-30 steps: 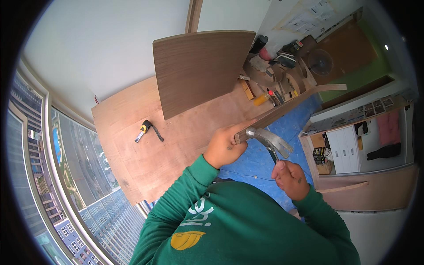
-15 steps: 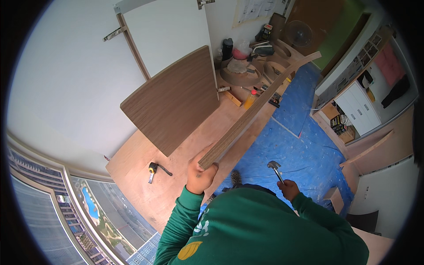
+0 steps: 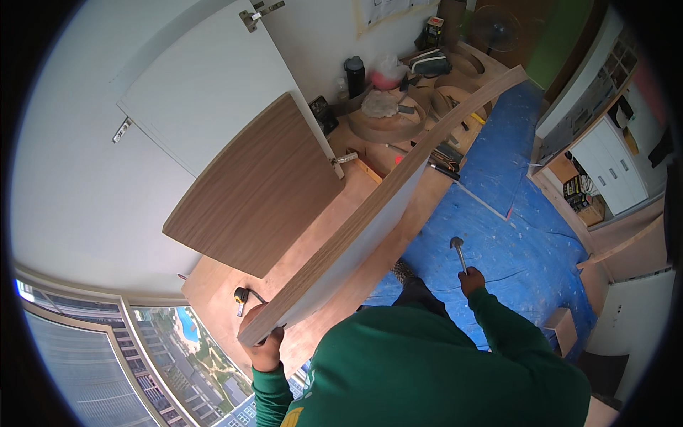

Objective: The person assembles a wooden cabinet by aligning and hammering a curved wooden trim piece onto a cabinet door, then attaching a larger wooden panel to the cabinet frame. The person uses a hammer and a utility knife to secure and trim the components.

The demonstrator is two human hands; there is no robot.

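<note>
My left hand grips the near end of a long panel, its wood-grain edge facing up and its pale face toward me. The panel slants over the workbench, its far end up toward the back right. My right hand is wrapped around the handle of a hammer, held out over the blue floor sheet. A tape measure lies on the bench just beyond my left hand. Left of the panel, a brown wood-grain board leans against a white door panel with metal hinges.
Curved wooden rings, a dark bottle, a pink bag and hand tools crowd the bench's far end. Blue sheeting covers the floor at right, beside a white drawer unit. A window is at lower left.
My left hand has moved left and nearer with the panel's end, showing more of its pale face. The hammer has shifted slightly right and away. My view has turned a little.
</note>
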